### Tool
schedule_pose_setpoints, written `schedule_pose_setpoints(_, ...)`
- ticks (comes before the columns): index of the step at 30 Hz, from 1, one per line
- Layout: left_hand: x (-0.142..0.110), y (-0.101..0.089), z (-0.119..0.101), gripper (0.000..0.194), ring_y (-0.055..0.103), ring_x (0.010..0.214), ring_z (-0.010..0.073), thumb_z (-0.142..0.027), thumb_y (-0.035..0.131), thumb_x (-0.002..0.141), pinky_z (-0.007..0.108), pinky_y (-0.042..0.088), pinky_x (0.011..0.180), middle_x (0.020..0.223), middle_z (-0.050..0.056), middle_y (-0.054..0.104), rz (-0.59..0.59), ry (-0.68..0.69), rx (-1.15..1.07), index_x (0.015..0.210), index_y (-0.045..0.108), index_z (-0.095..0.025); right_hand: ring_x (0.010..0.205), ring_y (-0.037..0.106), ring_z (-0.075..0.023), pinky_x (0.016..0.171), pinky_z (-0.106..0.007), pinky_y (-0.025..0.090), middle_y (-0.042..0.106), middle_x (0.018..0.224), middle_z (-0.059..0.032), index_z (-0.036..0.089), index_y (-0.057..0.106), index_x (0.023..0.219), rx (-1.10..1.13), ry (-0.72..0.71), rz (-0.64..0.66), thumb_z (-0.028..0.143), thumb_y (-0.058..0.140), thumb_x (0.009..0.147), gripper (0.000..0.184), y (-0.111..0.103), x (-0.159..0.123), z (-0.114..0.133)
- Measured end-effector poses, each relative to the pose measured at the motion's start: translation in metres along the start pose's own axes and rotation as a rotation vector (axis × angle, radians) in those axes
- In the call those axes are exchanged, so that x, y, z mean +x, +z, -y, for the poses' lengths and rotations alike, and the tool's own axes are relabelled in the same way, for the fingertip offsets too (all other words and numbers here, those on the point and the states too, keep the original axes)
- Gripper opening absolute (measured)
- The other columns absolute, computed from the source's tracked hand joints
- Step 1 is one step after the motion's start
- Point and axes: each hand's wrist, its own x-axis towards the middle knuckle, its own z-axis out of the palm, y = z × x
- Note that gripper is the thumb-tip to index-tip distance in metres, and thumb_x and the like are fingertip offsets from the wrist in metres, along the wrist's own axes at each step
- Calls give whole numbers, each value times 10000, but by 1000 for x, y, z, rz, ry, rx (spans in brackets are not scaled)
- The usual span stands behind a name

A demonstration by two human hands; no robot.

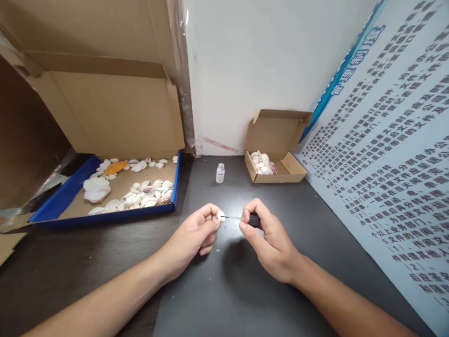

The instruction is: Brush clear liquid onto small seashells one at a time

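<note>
Between the thumb and fingers of my left hand [200, 228] is a small white shell [220, 216]. My right hand [268, 238] grips the black cap of a thin brush applicator [254, 220]. Its narrow stem points left, and the dark tip meets the shell or sits right at its face; whether it touches I cannot tell. Beyond both hands a small clear bottle [220, 173] with a white label stands upright on the table, its neck uncapped.
At the left, an open blue-edged cardboard box [72, 192] holds many white shells and an orange one [116, 167]. A smaller open cardboard box [280, 178] with shells stands at the back right. A white panel [245, 70] rises behind; a printed poster [379, 126] slants along the right.
</note>
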Motion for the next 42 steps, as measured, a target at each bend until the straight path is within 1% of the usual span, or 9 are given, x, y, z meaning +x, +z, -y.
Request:
schedule_pose_setpoints(5,2,-3,1,164,187,462,25,-311,557,866,144,191,415,582,-98,271,-5,22,62,864,426,-211,499,362,-124,495,-252,284,376,598,76,231,406,879,-51,26,-51,205,460,937,84,-2,0,1)
schedule_pose_setpoints(10,1,-3,2,176,177,468,26,-337,551,870,170,174,428,601,-97,269,32,43,118,865,427,-212,508,365,-126,501,-252,292,375,597,75,230,412,877,-27,-2,-5,216,468,932,80,-2,1,1)
schedule_pose_setpoints(15,1,-2,2,163,161,467,27,-316,544,863,184,145,438,609,-96,261,42,49,136,864,417,-213,514,373,-125,502,-248,294,381,604,71,228,415,881,-86,18,-63,217,471,933,77,-2,2,0)
schedule_pose_setpoints(20,1,-4,4,182,171,466,30,-341,539,875,191,149,440,609,-94,273,57,67,153,865,407,-215,534,382,-131,502,-250,307,402,629,53,225,444,886,-51,-7,19,247,480,939,68,-1,0,0)
schedule_pose_setpoints(25,1,-5,5,140,173,467,33,-307,520,879,202,144,444,613,-91,270,62,63,157,872,413,-216,547,401,-136,506,-251,317,421,652,46,226,462,887,-77,8,-54,254,468,950,69,-1,0,-1)
schedule_pose_setpoints(34,1,-3,4,127,172,473,38,-300,503,880,208,146,450,611,-89,270,62,64,176,858,406,-221,581,406,-136,527,-250,330,450,678,33,220,486,856,-15,-46,100,243,475,940,88,-3,-3,5)
schedule_pose_setpoints(36,1,-3,4,122,171,475,40,-297,499,881,208,147,449,609,-89,268,65,64,180,860,405,-223,575,398,-135,525,-250,325,444,667,35,219,489,848,-14,-51,89,245,477,940,96,-3,-3,5)
schedule_pose_setpoints(40,1,-4,5,146,172,476,36,-318,512,882,209,145,450,620,-89,273,72,65,184,863,405,-220,544,376,-129,513,-246,309,411,622,52,220,489,867,-29,-33,9,259,477,957,98,-3,-2,4)
schedule_pose_setpoints(42,1,-4,5,153,176,477,33,-322,520,878,208,147,450,624,-89,280,73,65,182,865,409,-218,539,381,-127,513,-244,309,415,614,56,219,488,877,-34,-26,6,267,477,962,98,-3,-2,4)
